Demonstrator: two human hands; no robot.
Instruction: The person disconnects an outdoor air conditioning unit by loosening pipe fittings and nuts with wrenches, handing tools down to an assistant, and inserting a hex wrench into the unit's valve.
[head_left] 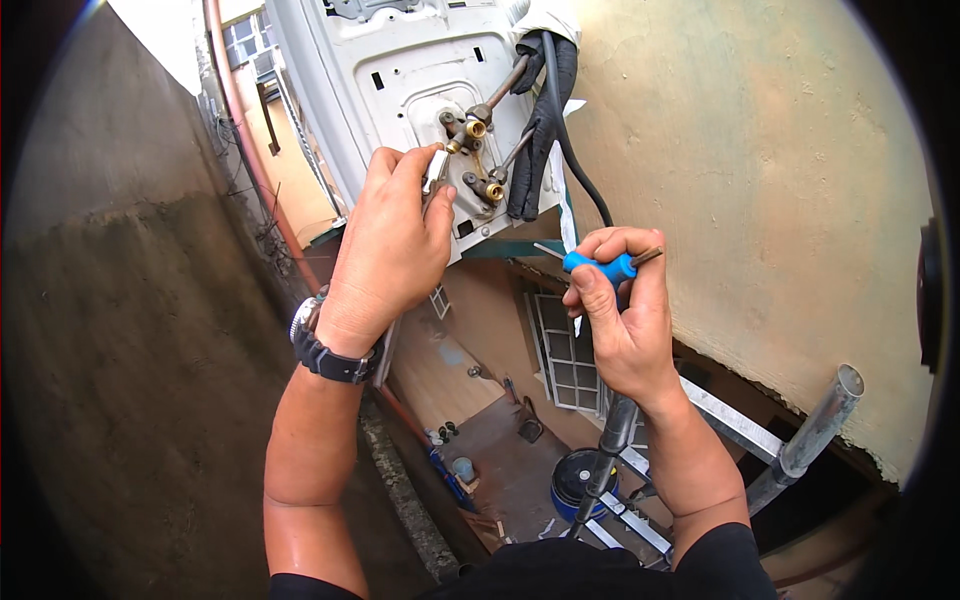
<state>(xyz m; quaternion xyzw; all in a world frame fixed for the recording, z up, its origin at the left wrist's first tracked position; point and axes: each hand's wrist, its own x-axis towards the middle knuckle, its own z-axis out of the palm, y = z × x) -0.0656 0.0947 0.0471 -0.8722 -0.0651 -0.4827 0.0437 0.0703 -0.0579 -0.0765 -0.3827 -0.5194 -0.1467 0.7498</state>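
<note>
My left hand [395, 235], with a dark watch [340, 350] on its wrist, pinches a small white-and-metal tool [436, 172]. That tool is next to the upper brass service valve [468, 130] on an outdoor air-conditioner unit [400, 70]. Below it, the lower service valve [486, 190] has its brass end uncovered. To the right, apart from the unit, my right hand [630, 320] is closed around a blue-handled tool [600, 266]. A thin metal rod points left from its handle, and a brownish metal end sticks out to the right; its exact kind is unclear.
Black-insulated pipes [545, 130] and a dark cable [570, 150] hang beside a beige wall [760, 170]. Metal ladder or scaffold tubing [820, 425] stands at lower right. Far below are a floor, a black-lidded blue drum [580, 480] and a window grille [565, 350].
</note>
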